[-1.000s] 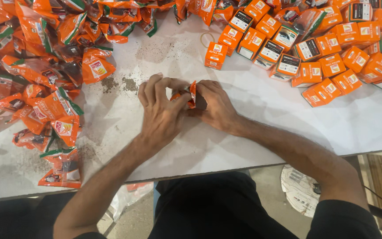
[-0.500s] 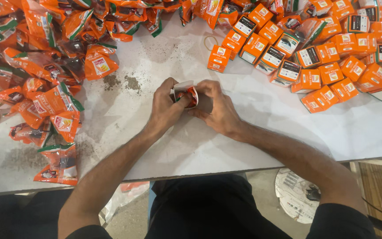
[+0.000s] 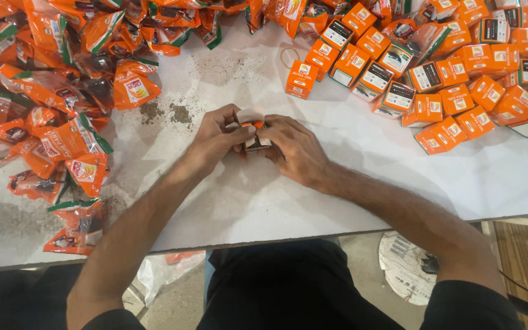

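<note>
Head view: small orange carton, white flap open, pinched by left hand and right hand over white surface.

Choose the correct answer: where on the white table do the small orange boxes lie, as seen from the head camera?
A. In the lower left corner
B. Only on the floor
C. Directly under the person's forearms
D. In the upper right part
D: the small orange boxes crowd the upper right of the white table, while orange plastic pouches fill the left, and both hands hold one small box at the middle.
</note>
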Demonstrator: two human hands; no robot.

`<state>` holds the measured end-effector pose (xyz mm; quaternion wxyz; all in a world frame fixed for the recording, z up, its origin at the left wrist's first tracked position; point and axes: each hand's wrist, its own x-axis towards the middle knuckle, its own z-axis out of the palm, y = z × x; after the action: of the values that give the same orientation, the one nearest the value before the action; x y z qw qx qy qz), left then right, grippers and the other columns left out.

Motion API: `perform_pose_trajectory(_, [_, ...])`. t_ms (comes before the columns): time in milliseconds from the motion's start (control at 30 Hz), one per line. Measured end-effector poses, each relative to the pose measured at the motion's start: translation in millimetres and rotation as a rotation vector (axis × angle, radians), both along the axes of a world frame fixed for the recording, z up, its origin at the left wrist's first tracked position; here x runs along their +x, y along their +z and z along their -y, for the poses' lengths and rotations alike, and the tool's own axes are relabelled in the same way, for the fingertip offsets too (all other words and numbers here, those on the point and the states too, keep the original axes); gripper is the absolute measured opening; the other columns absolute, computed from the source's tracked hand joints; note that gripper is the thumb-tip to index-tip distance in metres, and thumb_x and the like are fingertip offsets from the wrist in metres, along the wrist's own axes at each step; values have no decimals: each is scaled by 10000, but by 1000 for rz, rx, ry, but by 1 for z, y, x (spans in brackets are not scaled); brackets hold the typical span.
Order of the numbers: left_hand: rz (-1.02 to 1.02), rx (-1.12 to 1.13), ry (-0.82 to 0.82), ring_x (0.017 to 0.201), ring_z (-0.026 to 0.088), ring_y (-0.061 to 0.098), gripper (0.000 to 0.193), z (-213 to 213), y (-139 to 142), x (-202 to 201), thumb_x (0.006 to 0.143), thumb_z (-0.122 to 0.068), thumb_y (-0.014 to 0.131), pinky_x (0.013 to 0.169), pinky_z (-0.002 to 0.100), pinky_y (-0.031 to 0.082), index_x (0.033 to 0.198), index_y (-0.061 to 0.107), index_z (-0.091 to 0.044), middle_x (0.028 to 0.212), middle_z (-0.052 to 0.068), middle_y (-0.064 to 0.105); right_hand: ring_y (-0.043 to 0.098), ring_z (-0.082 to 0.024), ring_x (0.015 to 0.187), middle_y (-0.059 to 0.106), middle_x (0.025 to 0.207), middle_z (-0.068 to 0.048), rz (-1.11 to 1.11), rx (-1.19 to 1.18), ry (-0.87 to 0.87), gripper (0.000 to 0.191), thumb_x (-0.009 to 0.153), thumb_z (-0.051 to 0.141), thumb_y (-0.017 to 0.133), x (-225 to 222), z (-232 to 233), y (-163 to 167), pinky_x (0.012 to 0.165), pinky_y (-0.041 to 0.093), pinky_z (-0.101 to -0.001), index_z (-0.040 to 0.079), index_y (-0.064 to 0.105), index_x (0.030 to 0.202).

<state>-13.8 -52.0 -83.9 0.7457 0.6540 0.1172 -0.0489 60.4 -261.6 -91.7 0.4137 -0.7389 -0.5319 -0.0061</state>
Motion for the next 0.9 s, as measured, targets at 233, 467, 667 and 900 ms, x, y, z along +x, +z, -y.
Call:
perform_pose_trajectory(233, [712,860,39,1227,356,671,418,17,0,-18,860,51,700,1039,406,575,1272,667,-5,1334,153,673,684,-402,1110,684,1254,-180,-18,7,-31,439,851,124,865,2,6,-7,896,562,-458,79,544,1147])
perform_pose_trajectory(467, [840,998,-154,1341,376,593,443,8,0,-26,848,-99,853,1095,446,533,1223,637,-9,1411,198,616,665,-399,1213,668,1270,-229,-207,-30,-49,676,853,120,834,4,7,-12,972,549,-474,30,351,1317])
perform_pose_trajectory(667, [782,836,-82,1407,371,573,295,14,-5,-25,874,-13,793,1149,437,537,1138,666,-48,1425,170,638,680,-387,1196,683,1256,-213,-207,-46,-41,660,863,151,840,4,5,-7,967,553,-467,40,371,1314])
perform_pose_trajectory(900, [836,1000,-150,1412,391,527,253,9,-5,-27,852,3,790,1126,435,526,1067,661,-27,1471,197,579,681,-375,1198,683,1266,-193,-183,-39,-40,677,863,171,847,4,5,-5,957,558,-467,53,384,1342])
